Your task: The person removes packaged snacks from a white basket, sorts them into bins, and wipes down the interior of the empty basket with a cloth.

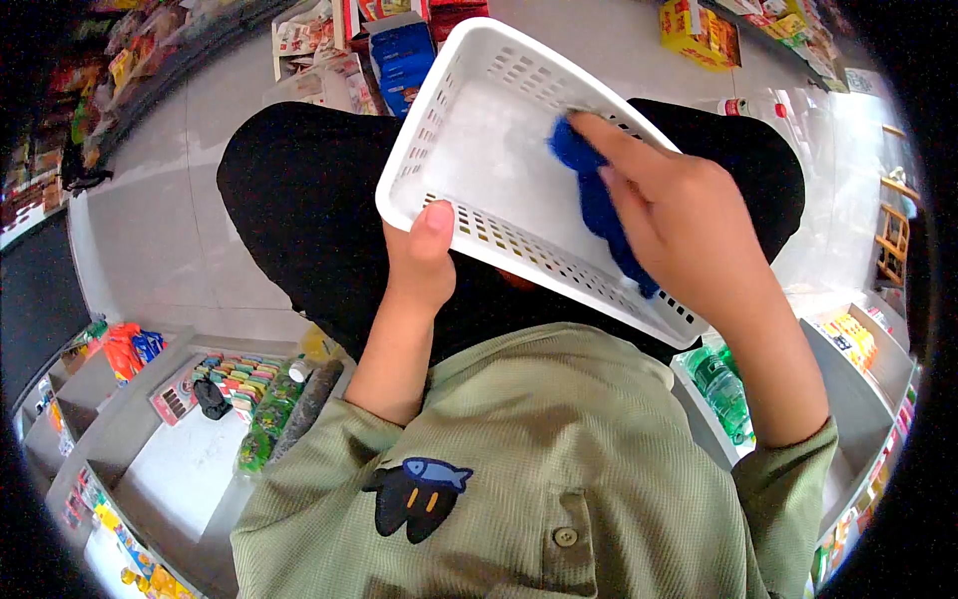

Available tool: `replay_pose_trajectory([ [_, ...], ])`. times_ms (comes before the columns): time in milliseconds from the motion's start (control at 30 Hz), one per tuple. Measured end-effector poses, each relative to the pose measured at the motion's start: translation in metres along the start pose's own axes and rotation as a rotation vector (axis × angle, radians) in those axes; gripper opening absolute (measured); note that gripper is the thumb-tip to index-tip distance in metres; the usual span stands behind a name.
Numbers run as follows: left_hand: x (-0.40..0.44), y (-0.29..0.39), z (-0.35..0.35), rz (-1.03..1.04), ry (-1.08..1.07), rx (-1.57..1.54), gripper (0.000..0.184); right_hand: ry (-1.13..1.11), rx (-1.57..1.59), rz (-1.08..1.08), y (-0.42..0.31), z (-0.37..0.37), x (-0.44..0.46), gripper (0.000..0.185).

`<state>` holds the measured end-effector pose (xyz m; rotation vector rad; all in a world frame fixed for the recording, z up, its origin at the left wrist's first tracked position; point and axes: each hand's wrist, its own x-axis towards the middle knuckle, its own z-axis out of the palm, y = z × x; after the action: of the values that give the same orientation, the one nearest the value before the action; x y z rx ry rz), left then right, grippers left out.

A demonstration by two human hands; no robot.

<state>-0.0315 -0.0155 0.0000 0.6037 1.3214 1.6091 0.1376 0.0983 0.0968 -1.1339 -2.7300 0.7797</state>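
A white plastic basket (pixel 479 140) with slotted sides lies tilted across my lap, its inside facing me. My left hand (pixel 421 255) grips its near rim, with the thumb over the edge and the other fingers hidden below. Inside the basket, my right hand (pixel 679 215) presses a blue cloth (pixel 605 205) against the bottom near the right end. The index finger reaches out along the cloth, and the rest of it bunches under the palm.
Packaged goods (pixel 399 60) stand on the floor beyond my knees. Shelf bins (pixel 170 469) with small items are at lower left. A green bottle (pixel 720 389) lies in a bin at right. A yellow box (pixel 699 35) stands at the far right.
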Motion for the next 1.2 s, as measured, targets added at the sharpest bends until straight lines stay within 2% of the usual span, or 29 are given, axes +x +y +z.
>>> replay_pose_trajectory([
  [33, 0.0, 0.001, 0.001, -0.015, -0.003, -0.015, 0.084, 0.002, 0.001, 0.004, -0.001, 0.005, 0.006, 0.038],
  [100, -0.002, 0.001, -0.002, -0.032, -0.019, -0.014, 0.084, 0.02, -0.18, -0.127, -0.002, 0.022, 0.016, 0.042],
  [200, -0.006, 0.003, -0.004, -0.035, -0.033, -0.01, 0.083, 0.017, -0.218, -0.132, -0.015, 0.04, 0.027, 0.046],
  [267, -0.006, 0.004, -0.008, -0.08, -0.103, -0.077, 0.085, -0.002, -0.225, -0.104, -0.014, 0.047, 0.028, 0.042],
  [333, -0.007, 0.0, -0.007, -0.064, -0.065, -0.07, 0.088, -0.083, -0.185, -0.304, -0.006, 0.046, 0.022, 0.04],
  [367, -0.007, 0.0, -0.008, -0.028, -0.06, -0.041, 0.09, -0.213, -0.18, -0.322, -0.006, 0.041, 0.015, 0.037],
  [400, -0.007, -0.001, -0.008, 0.007, -0.054, -0.014, 0.093, -0.217, -0.179, -0.319, -0.004, 0.039, 0.008, 0.037],
  [467, -0.008, -0.006, -0.014, -0.073, -0.082, -0.027, 0.092, -0.249, -0.198, -0.245, 0.003, 0.036, -0.006, 0.037],
  [500, -0.007, -0.004, -0.012, -0.044, -0.094, -0.057, 0.082, -0.267, -0.239, -0.229, 0.007, 0.034, -0.012, 0.035],
  [600, -0.002, -0.011, -0.013, -0.008, -0.076, -0.054, 0.081, -0.401, -0.302, -0.171, 0.019, 0.022, -0.031, 0.034],
  [800, 0.001, -0.003, -0.01, -0.024, -0.067, -0.058, 0.081, -0.487, -0.374, -0.142, 0.034, 0.001, -0.046, 0.033],
  [867, 0.001, -0.003, -0.01, -0.043, -0.078, -0.075, 0.081, -0.192, -0.064, -0.02, 0.026, -0.003, -0.038, 0.04],
  [900, 0.0, -0.004, -0.009, -0.019, -0.065, -0.072, 0.082, -0.184, 0.11, 0.051, 0.019, -0.008, -0.032, 0.043],
  [933, 0.001, -0.004, -0.009, 0.003, -0.055, -0.068, 0.082, -0.18, 0.114, 0.051, 0.015, -0.003, -0.027, 0.043],
  [1000, 0.002, 0.001, -0.007, -0.028, -0.054, -0.041, 0.089, 0.024, 0.266, -0.035, 0.011, 0.012, -0.017, 0.045],
  [1033, 0.003, 0.003, -0.006, -0.058, -0.048, -0.018, 0.096, 0.07, 0.236, -0.106, 0.01, 0.019, -0.011, 0.046],
  [1067, 0.003, 0.004, -0.004, -0.059, -0.048, -0.018, 0.096, 0.07, 0.236, -0.105, 0.008, 0.023, -0.002, 0.046],
  [1133, 0.002, 0.006, -0.002, -0.014, -0.101, -0.057, 0.082, 0.158, 0.041, -0.276, 0.004, 0.031, 0.014, 0.044],
  [1200, 0.002, 0.007, 0.0, -0.019, -0.077, -0.046, 0.082, 0.167, -0.002, -0.327, 0.003, 0.042, 0.019, 0.038],
])
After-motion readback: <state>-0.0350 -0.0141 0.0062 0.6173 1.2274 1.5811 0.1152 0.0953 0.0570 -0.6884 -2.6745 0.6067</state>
